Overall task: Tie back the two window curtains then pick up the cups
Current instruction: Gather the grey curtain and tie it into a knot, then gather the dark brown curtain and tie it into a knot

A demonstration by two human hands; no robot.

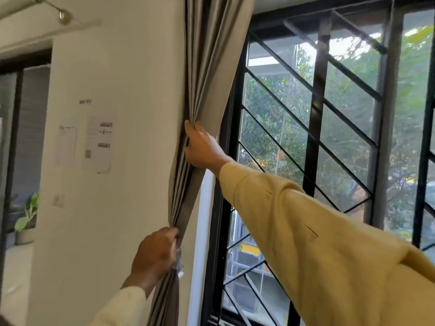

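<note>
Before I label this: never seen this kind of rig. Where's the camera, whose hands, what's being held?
There is no machine here: a person works with two bare hands, and the single picture comes from a wide-angle camera worn on their head, looking forward at the hands. The left hand is the lower one, in the pale sleeve; it grips the gathered grey curtain low down. The right hand, on the yellow-sleeved arm reaching across, holds the same curtain's folds higher up. Something small and shiny sits by the left hand; I cannot tell what it is. Right of the curtain is a black-framed window with diagonal bars. Left is a white wall with paper sheets and, further off, a potted plant. No table or cups are in view.
</note>
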